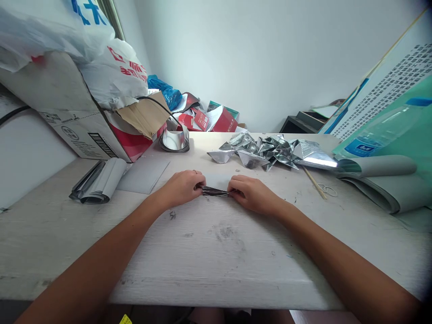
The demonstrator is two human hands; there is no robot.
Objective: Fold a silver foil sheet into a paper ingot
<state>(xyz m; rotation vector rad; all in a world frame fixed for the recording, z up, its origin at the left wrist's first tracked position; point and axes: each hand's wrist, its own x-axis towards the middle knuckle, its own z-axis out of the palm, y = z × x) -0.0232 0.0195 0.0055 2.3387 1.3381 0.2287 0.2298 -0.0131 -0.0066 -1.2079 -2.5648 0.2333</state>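
Between my hands, just above the middle of the table, is a narrow, pleated strip of silvery foil paper (215, 191). My left hand (184, 186) pinches its left end, and a ring shows on one finger. At the other end, the fingers of my right hand (253, 193) close on the strip. Beyond my right hand lies a heap of folded silver foil pieces (266, 150). Left of my left hand are flat grey sheets (143, 174) and a rolled bundle of grey-silver sheets (101, 180).
A cardboard box (84, 130) topped with white plastic bags (114, 74) stands at the left. A foil roll (174, 138) sits near the back edge. To the right are a thin stick (314, 182), a rubber band (328, 190), folded grey sheets (381, 184) and a plastic bottle (384, 128).
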